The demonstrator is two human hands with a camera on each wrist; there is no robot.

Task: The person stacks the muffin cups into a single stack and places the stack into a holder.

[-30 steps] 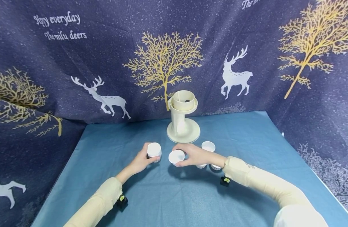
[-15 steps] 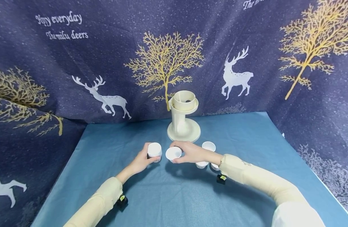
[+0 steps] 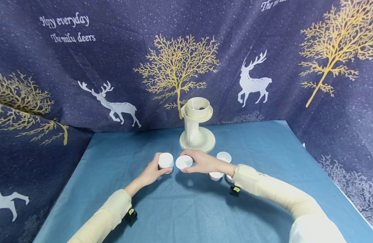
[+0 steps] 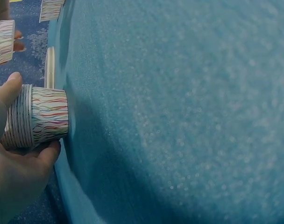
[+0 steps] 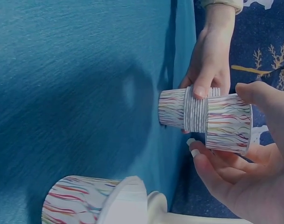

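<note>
In the head view, my left hand grips a stack of white paper cups just in front of the stand. Several nested rims and wavy coloured lines show on this stack in the left wrist view, where its narrow end is close to the blue cloth. My right hand holds another paper cup between thumb and fingers, mouth up, right beside the stack. Seen from the right wrist, this cup overlaps the stack; whether they touch I cannot tell.
A cream stand with a ring-shaped top and round base is at the table's back. More paper cups sit right of it: one cup behind my right wrist, another cup in front, and a third partly under the sleeve.
My right hand has moved left and slightly away from me with its cup, narrowing the gap to the stack. My left hand and its stack stay in place.
</note>
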